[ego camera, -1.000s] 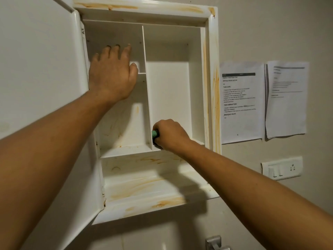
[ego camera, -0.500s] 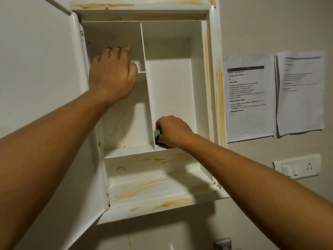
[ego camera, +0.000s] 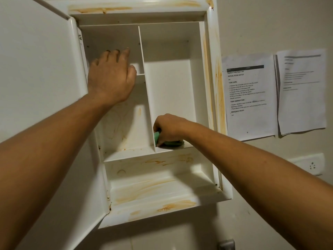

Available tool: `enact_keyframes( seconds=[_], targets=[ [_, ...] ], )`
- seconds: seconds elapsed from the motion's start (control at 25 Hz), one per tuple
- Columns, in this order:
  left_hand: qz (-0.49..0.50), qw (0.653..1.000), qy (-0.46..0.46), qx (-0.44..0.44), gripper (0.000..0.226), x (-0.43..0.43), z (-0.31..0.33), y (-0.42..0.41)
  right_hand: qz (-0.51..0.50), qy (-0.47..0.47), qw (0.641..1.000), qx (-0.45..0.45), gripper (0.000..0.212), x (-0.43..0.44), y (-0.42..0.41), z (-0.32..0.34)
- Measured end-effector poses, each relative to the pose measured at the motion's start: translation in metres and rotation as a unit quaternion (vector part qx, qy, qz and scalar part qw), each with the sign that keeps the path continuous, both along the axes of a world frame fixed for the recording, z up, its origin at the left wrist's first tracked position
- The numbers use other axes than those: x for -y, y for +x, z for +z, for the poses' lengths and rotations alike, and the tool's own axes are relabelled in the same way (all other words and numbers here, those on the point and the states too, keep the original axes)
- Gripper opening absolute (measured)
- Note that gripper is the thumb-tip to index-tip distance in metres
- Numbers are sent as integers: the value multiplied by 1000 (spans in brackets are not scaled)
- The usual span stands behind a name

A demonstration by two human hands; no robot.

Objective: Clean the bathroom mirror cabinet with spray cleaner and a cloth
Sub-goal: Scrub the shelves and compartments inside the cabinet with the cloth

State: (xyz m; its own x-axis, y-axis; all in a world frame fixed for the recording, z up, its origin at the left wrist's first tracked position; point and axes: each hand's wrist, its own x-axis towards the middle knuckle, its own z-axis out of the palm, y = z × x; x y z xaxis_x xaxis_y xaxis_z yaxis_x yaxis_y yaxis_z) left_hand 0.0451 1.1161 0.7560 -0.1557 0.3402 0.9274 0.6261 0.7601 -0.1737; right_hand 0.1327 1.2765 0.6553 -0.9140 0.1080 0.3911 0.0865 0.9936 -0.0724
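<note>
The white cabinet (ego camera: 210,51) hangs open on the wall, with orange-brown stains on its frame and lower shelves. Its door (ego camera: 36,87) is swung out to the left. My left hand (ego camera: 111,78) rests flat with straight fingers in the upper left compartment, over a small shelf. My right hand (ego camera: 169,129) grips a green cloth (ego camera: 171,142) and presses it onto the floor of the tall right compartment, close against the vertical divider (ego camera: 146,91). Most of the cloth is hidden under my fingers. No spray bottle is in view.
Two printed paper sheets (ego camera: 250,98) are stuck to the wall right of the cabinet. A white switch and socket plate (ego camera: 310,165) sits lower right. A metal fitting (ego camera: 226,245) shows at the bottom edge. The stained bottom shelf (ego camera: 153,192) holds nothing.
My right hand with the cloth has pushed a little deeper into the bottom of the right compartment, toward the divider. My left hand has stayed in the upper left compartment.
</note>
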Motion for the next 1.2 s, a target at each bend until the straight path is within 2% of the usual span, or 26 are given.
enact_keyframes(
  seconds=[0.12, 0.24, 0.32, 0.4, 0.44, 0.48, 0.6, 0.72, 0.84, 1.0, 1.2],
  targets=[
    [0, 1000, 5, -5, 63, -1, -1, -1, -32, 81, 991, -105, 11, 5, -1, -18],
    [2, 1000, 7, -4, 63, -1, -1, -1, -43, 82, 978, -186, 17, 6, 4, -37],
    [3, 1000, 2, -2, 63, 1, -1, 2, -39, -8, 956, -292, 20, 7, 6, -46],
    [0, 1000, 1, 4, 63, 2, -2, 3, -26, -169, 905, -389, 11, 3, 9, -44],
    [1, 1000, 1, 5, 64, 2, -2, 3, -18, -218, 884, -414, 9, 1, 10, -42],
    [2, 1000, 1, 4, 64, 2, -3, 3, -16, -225, 881, -416, 10, 0, 10, -40],
    [3, 1000, 0, 4, 65, 1, -1, 3, -6, -120, 933, -339, 13, 13, 11, -42],
    [4, 1000, -2, 6, 65, 2, -1, 2, 22, -121, 964, -237, 18, 13, 12, -48],
    [4, 1000, -4, 7, 65, 2, -1, 2, 14, -69, 993, -98, 20, 4, 13, -34],
    [-2, 1000, -9, 17, 66, 3, -1, 7, 23, -94, 995, 8, 11, 5, 14, -13],
    [-1, 1000, -2, 11, 66, 3, -2, 7, 111, -103, 988, 24, 20, -6, 56, -13]
  ],
)
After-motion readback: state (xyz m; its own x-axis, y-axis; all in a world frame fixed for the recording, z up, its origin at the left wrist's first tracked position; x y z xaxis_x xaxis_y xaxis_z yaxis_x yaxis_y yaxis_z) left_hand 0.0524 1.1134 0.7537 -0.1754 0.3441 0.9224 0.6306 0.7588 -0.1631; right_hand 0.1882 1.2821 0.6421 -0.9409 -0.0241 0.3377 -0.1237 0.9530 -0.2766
